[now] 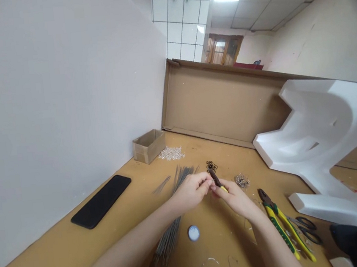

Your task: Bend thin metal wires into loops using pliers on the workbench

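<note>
Dark-headed, yellow-handled pliers (215, 178) are gripped above the table (211, 249) by the curled right hand (234, 195), their head beside the left hand (193, 188), whose fingertips are pressed together; anything pinched cannot be made out.

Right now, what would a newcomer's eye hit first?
Probably the hands at the middle: the right hand grips small pliers, their dark tip close to the left hand. Then the big white foam piece at the picture's right, and the flat black slab on the tan table at its left.
</note>
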`<state>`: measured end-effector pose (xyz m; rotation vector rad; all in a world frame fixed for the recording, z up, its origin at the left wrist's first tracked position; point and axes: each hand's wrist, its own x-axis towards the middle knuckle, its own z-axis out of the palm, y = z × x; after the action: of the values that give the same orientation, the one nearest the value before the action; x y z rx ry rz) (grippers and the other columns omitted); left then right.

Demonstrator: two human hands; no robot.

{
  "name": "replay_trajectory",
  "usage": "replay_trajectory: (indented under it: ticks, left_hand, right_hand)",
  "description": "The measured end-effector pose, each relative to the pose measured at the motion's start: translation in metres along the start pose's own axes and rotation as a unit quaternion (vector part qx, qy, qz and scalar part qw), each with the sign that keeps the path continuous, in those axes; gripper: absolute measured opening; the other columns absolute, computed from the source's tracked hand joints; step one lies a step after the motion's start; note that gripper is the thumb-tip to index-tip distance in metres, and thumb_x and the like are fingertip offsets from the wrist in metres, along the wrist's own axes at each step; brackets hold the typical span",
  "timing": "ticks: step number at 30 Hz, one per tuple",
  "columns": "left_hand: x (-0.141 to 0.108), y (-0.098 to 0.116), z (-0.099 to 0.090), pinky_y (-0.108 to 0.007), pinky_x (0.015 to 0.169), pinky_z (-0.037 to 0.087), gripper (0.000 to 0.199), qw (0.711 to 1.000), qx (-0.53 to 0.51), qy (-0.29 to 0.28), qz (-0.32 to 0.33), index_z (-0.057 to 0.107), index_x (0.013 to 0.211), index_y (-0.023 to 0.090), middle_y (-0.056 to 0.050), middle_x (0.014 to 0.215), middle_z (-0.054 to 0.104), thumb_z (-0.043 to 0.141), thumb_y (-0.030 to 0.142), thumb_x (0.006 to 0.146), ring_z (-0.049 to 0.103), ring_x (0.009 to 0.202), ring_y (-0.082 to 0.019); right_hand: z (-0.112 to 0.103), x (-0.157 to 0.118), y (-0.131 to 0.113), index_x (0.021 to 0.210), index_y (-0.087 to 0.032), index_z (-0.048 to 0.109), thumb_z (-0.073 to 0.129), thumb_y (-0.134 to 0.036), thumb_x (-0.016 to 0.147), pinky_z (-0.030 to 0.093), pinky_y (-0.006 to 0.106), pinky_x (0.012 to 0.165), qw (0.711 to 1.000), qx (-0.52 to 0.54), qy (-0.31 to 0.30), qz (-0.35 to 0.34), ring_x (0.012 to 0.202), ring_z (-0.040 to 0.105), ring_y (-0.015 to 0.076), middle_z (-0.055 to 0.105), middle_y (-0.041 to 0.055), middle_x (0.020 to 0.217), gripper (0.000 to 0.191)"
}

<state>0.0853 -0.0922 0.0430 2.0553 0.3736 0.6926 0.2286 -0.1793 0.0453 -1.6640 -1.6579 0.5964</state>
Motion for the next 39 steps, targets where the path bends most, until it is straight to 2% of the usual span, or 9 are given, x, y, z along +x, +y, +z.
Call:
replay_trajectory:
  ticks: [5,11,17,20,25,32,35,37,39]
  left_hand:
    - [-0.001,0.004,0.001,-0.019,0.051,0.029,0.024,1.0,0.01,0.01,0.005,0.049,0.066,0.016,0.004,0.058,0.046,0.036,0.026,0.083,0.039,0.052,-0.008]
    - [-0.003,0.006,0.0,-0.019,0.048,0.026,0.024,1.0,0.015,0.015,0.007,0.047,0.064,0.016,0.005,0.055,0.04,0.036,0.025,0.083,0.034,0.05,-0.008]
    - [-0.003,0.004,0.002,-0.019,0.048,0.026,0.022,0.999,0.033,0.014,0.013,0.05,0.069,0.017,0.005,0.055,0.043,0.035,0.024,0.084,0.035,0.049,-0.008]
    - [-0.002,-0.003,0.005,-0.019,0.05,0.028,0.022,0.998,0.049,0.026,0.015,0.05,0.069,0.017,0.004,0.056,0.045,0.036,0.024,0.083,0.039,0.051,-0.008]
    - [0.003,-0.016,0.011,-0.02,0.051,0.029,0.021,0.997,0.062,0.051,-0.013,0.05,0.067,0.016,0.003,0.057,0.046,0.037,0.024,0.082,0.041,0.054,-0.01]
    - [0.004,-0.017,0.014,-0.02,0.05,0.029,0.023,0.999,-0.025,0.045,-0.008,0.053,0.078,0.015,0.003,0.057,0.045,0.036,0.029,0.084,0.04,0.052,-0.009]
    - [0.004,-0.016,0.014,-0.021,0.053,0.031,0.02,0.997,-0.064,0.041,-0.004,0.052,0.08,0.015,0.004,0.058,0.046,0.038,0.028,0.084,0.041,0.054,-0.009]
    - [0.004,-0.014,0.013,-0.021,0.054,0.031,0.019,0.997,-0.072,0.035,-0.002,0.05,0.077,0.015,0.004,0.057,0.045,0.039,0.028,0.084,0.041,0.054,-0.009]
    - [0.004,-0.013,0.012,-0.021,0.053,0.031,0.02,0.997,-0.07,0.026,-0.002,0.049,0.075,0.015,0.004,0.057,0.044,0.039,0.029,0.084,0.04,0.054,-0.009]
  right_hand:
    - [0.002,-0.002,-0.003,0.073,-0.016,0.055,0.037,-0.039,0.085,0.033,0.021,0.057,1.0,-0.012,0.014,0.008,0.059,0.044,0.0119,0.048,-0.0028,0.06,0.032]
    - [0.006,-0.004,-0.001,0.066,-0.015,0.054,0.036,-0.035,0.085,0.031,0.019,0.052,0.998,-0.032,0.046,0.016,0.052,0.042,0.0102,0.044,-0.0038,0.053,0.033]
    - [0.012,-0.002,0.003,0.07,-0.016,0.06,0.037,-0.028,0.083,0.03,0.019,0.051,0.986,-0.135,0.096,0.031,0.053,0.047,0.0114,0.053,-0.0018,0.056,0.03]
    - [0.018,0.0,0.006,0.074,-0.018,0.062,0.039,-0.028,0.082,0.031,0.02,0.054,0.964,-0.226,0.126,0.064,0.059,0.054,0.0139,0.061,0.0014,0.064,0.027]
    - [0.029,0.006,0.016,0.074,-0.019,0.06,0.045,-0.028,0.079,0.026,0.023,0.053,0.897,-0.385,0.185,0.112,0.059,0.054,0.0144,0.064,0.0046,0.07,0.019]
    - [0.026,0.002,0.012,0.074,-0.017,0.053,0.045,-0.026,0.077,0.027,0.025,0.06,0.862,-0.43,0.268,0.022,0.069,0.048,0.0173,0.055,0.0055,0.073,0.012]
    - [0.023,0.0,0.007,0.073,-0.017,0.052,0.045,-0.024,0.077,0.029,0.026,0.063,0.878,-0.394,0.27,0.015,0.071,0.045,0.0176,0.054,0.0054,0.073,0.011]
    - [0.02,-0.001,0.005,0.073,-0.017,0.052,0.043,-0.025,0.079,0.03,0.024,0.061,0.919,-0.32,0.229,0.021,0.068,0.045,0.0159,0.053,0.0035,0.071,0.014]
    - [0.016,-0.001,0.005,0.074,-0.017,0.054,0.039,-0.027,0.082,0.031,0.022,0.058,0.967,-0.202,0.155,0.018,0.065,0.046,0.0137,0.052,0.0008,0.068,0.019]
